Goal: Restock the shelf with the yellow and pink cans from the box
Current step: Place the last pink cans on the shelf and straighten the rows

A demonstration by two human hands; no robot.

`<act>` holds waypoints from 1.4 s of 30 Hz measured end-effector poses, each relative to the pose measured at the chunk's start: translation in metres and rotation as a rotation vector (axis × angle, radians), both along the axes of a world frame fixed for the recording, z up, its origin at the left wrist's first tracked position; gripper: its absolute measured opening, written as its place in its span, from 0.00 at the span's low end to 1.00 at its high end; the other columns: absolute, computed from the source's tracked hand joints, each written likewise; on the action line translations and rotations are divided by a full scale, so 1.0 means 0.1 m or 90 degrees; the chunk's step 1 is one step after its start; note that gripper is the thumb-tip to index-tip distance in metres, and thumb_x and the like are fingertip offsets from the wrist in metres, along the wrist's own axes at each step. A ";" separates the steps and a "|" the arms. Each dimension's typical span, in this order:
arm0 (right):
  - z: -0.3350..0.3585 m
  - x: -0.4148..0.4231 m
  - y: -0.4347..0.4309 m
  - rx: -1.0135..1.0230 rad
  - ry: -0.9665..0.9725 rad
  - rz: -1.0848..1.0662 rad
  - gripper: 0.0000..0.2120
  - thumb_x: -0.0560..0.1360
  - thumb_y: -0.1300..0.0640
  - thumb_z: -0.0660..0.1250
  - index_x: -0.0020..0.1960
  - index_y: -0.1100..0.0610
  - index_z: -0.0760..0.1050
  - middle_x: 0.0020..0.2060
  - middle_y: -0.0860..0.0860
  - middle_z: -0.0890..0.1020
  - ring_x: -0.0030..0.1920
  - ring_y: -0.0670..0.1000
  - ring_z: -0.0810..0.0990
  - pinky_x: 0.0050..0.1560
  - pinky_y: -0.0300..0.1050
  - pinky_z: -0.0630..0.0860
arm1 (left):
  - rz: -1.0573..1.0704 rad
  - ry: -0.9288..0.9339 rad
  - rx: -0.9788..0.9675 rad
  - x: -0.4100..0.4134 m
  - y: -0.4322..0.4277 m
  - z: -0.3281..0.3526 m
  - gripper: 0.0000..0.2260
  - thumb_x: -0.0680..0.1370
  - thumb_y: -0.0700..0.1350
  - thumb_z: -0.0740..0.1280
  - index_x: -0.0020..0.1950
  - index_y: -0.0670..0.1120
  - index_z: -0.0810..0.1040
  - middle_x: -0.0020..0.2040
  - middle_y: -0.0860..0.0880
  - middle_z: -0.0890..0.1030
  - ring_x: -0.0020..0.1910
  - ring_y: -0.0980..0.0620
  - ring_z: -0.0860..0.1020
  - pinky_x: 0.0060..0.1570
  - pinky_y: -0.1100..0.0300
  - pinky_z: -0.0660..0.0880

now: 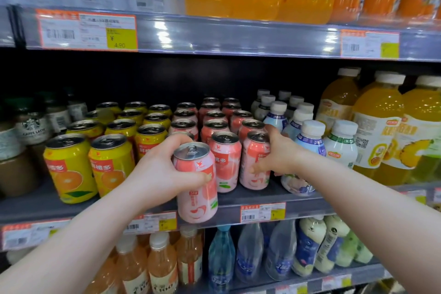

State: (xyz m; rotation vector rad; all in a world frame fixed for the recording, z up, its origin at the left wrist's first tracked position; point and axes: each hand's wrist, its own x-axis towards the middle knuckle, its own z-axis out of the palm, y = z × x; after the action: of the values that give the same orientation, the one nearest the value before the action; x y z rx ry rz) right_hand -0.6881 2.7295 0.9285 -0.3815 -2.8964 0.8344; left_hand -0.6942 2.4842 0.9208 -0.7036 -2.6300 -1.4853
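My left hand (162,169) grips a pink peach can (196,196) upright in front of the middle shelf's edge (71,210), at the left end of the pink rows. My right hand (276,153) wraps round the front right pink can (254,162) standing on the shelf. Between the two stands another pink can (226,162), with several rows of pink cans (214,122) behind. To the left stand rows of yellow orange-drink cans (71,167). The box is out of view.
White-capped milk bottles (310,141) press close to my right hand, with large yellow juice bottles (379,131) beyond. Coffee bottles (31,126) stand at the far left. The upper shelf rail (214,36) hangs overhead. Bottles fill the lower shelf (250,250).
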 end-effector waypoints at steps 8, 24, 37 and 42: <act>-0.08 -0.11 0.04 -0.183 0.062 0.005 0.50 0.61 0.62 0.77 0.74 0.50 0.51 0.43 0.43 0.71 0.46 0.48 0.75 0.32 0.36 0.73 | -0.005 -0.010 0.012 -0.01 -0.02 0.02 0.26 0.57 0.52 0.74 0.53 0.62 0.70 0.44 0.60 0.79 0.39 0.65 0.79 0.26 0.73 0.72; 0.54 -0.05 -0.57 0.135 0.160 0.254 0.27 0.70 0.51 0.68 0.68 0.46 0.67 0.67 0.49 0.70 0.63 0.49 0.71 0.58 0.40 0.69 | 0.089 0.012 -0.005 0.04 -0.42 0.05 0.22 0.61 0.49 0.76 0.49 0.62 0.71 0.43 0.59 0.80 0.38 0.63 0.80 0.32 0.67 0.74; 0.32 -0.41 -1.15 0.337 0.081 0.290 0.38 0.63 0.40 0.72 0.67 0.50 0.63 0.58 0.50 0.77 0.54 0.54 0.77 0.41 0.45 0.73 | 0.129 0.018 0.010 0.04 -0.64 0.00 0.24 0.59 0.50 0.76 0.51 0.61 0.71 0.44 0.58 0.81 0.39 0.64 0.80 0.34 0.65 0.75; 0.34 -0.40 -1.14 0.342 0.056 0.289 0.37 0.63 0.43 0.74 0.66 0.53 0.64 0.58 0.52 0.76 0.53 0.54 0.76 0.43 0.46 0.75 | 0.130 0.017 0.018 0.01 -0.63 0.01 0.24 0.59 0.50 0.76 0.49 0.63 0.70 0.44 0.60 0.80 0.40 0.62 0.80 0.34 0.64 0.76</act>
State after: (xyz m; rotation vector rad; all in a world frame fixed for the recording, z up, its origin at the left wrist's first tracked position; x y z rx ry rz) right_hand -0.7284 2.6156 0.9630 0.3622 -2.9958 0.0720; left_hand -0.6932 2.4216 0.9216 -0.4327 -2.5657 -1.4414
